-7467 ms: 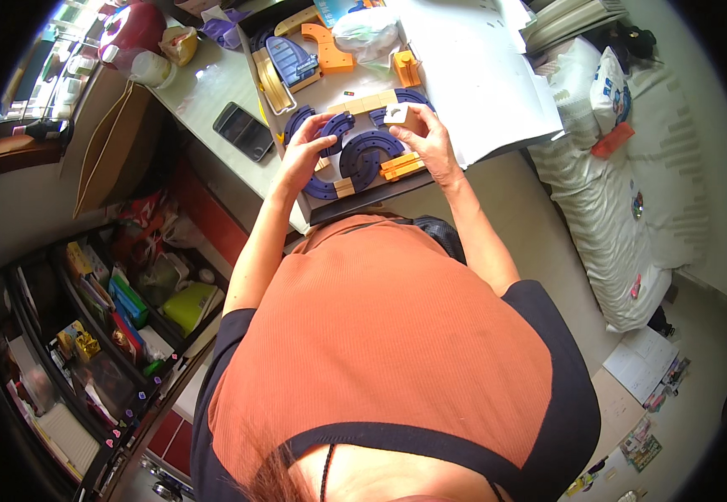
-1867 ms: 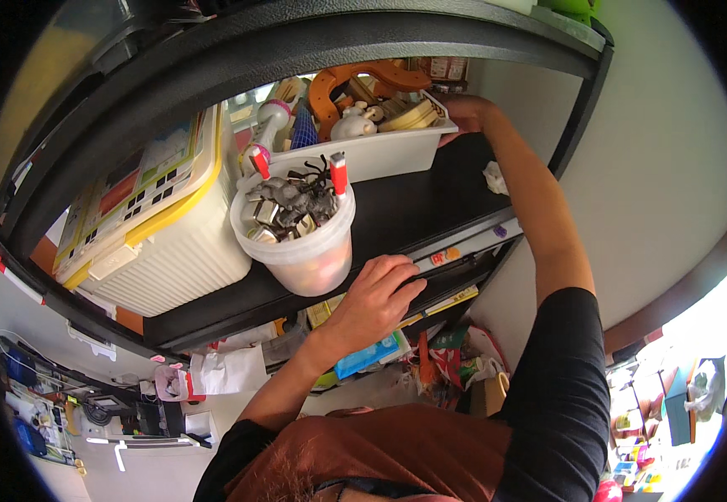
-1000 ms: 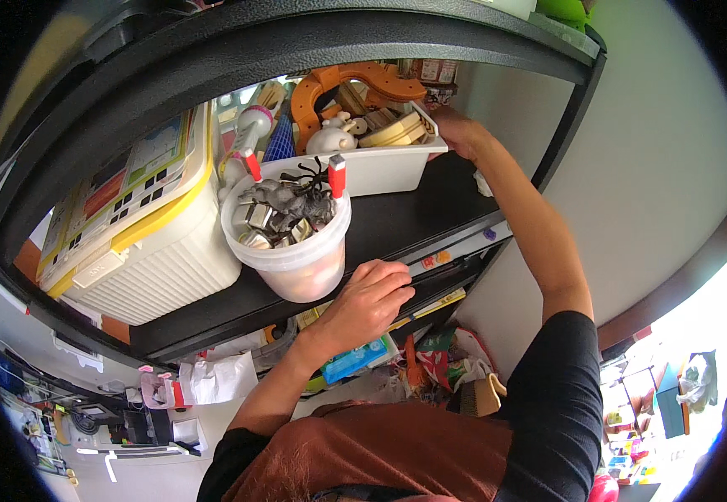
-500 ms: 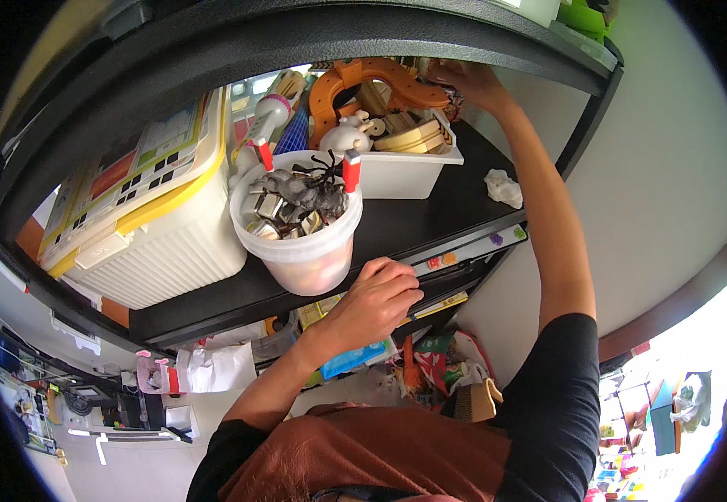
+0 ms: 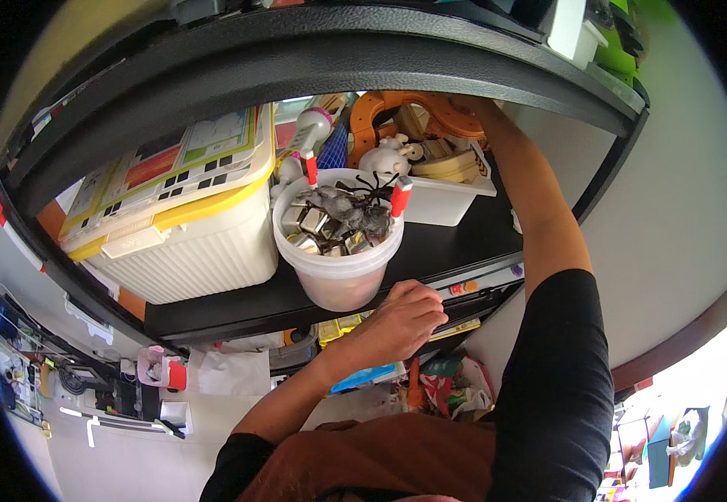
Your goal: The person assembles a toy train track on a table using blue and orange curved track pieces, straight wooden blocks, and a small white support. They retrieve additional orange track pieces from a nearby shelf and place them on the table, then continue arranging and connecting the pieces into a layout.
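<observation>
My right hand [image 5: 479,110] reaches deep into the shelf, above the right end of a white bin [image 5: 440,206]. The upper shelf's edge and the bin's contents hide its fingers. In that bin lie an orange curved piece [image 5: 370,110], pale wooden pieces [image 5: 451,167] and a white toy figure [image 5: 387,159]. My left hand [image 5: 409,320] is curled closed at the lower shelf's front edge; whatever its fingers hold, if anything, is hidden. Just left of it stands a clear bucket [image 5: 343,280] with red-and-white handle clips, holding silvery blocks, a grey toy animal [image 5: 351,209] and a black toy spider [image 5: 378,188].
A cream box [image 5: 200,259] with a yellow-rimmed lid fills the shelf's left part, with printed sheets on top. The thick black upper shelf [image 5: 322,50] hangs low over everything. Bags [image 5: 455,385] lie below the shelf at right, beside the grey wall [image 5: 673,234].
My right hand has gone deeper under the upper shelf, and its arm now nearly hides a crumpled white lump. The view has shifted, so the shelf sits lower and further right.
</observation>
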`<action>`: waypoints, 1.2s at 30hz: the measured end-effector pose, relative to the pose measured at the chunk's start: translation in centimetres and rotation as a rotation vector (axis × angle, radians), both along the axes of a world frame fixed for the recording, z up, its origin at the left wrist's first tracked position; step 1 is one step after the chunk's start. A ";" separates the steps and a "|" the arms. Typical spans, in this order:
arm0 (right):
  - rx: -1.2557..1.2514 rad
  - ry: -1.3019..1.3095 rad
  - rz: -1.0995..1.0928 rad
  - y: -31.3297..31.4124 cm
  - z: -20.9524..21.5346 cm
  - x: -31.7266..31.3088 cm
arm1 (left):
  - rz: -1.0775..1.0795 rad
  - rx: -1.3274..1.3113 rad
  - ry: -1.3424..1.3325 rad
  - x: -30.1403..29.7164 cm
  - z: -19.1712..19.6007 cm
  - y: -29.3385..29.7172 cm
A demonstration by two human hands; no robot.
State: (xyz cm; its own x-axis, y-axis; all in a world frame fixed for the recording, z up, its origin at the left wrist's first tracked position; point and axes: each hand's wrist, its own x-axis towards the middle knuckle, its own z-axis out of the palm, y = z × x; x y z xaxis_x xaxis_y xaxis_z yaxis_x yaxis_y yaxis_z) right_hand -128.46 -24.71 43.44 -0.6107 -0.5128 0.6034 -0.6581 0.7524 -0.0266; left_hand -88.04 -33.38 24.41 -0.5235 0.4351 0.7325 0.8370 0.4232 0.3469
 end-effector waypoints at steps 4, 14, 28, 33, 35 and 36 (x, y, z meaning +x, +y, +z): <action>-0.018 0.038 0.008 -0.2 -0.5 0.0 | 0.005 -0.009 0.029 0.0 0.0 -0.1; -0.024 0.027 0.135 1.2 1.9 1.8 | -0.001 -0.051 -0.034 -0.2 -0.3 -0.3; 0.010 0.074 0.253 1.3 0.2 4.0 | 0.023 -0.050 -0.005 -0.1 -0.2 -0.2; 0.103 0.097 0.198 1.1 -1.4 6.5 | 0.017 -0.037 0.026 -0.1 -0.1 0.0; 0.163 0.043 0.117 1.0 -1.0 7.0 | 0.027 -0.044 0.030 -0.1 -0.1 0.1; 0.199 -0.012 0.058 0.8 -0.9 7.1 | 0.032 -0.047 0.031 -0.1 -0.1 0.1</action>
State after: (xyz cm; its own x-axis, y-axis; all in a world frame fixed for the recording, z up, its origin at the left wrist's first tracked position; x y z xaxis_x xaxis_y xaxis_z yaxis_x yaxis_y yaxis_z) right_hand -121.37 -23.86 42.52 -0.5830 -0.6558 0.4796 -0.7012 0.7043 0.1107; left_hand -88.12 -33.30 24.31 -0.5156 0.4525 0.7276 0.8326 0.4652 0.3006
